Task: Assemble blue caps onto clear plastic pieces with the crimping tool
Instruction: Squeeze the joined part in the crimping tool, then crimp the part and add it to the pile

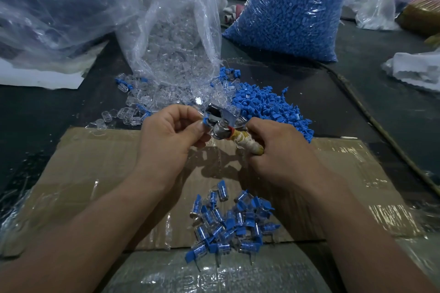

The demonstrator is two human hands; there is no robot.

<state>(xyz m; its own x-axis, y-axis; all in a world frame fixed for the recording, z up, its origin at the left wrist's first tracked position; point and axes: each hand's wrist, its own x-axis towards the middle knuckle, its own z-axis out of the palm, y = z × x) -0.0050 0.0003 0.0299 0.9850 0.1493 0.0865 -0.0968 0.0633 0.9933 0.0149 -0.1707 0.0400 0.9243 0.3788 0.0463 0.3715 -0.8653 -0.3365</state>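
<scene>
At the back of the dark table stand three big plastic bags: a left bag with dim bluish contents, a middle bag spilling clear plastic pieces, and a right bag full of blue caps, with loose blue caps heaped before it. On the cardboard lies one pile of assembled pieces, too many to count. The left hand pinches a blue-capped piece against the head of the crimping tool; the right hand curls around its wrapped handle.
</scene>
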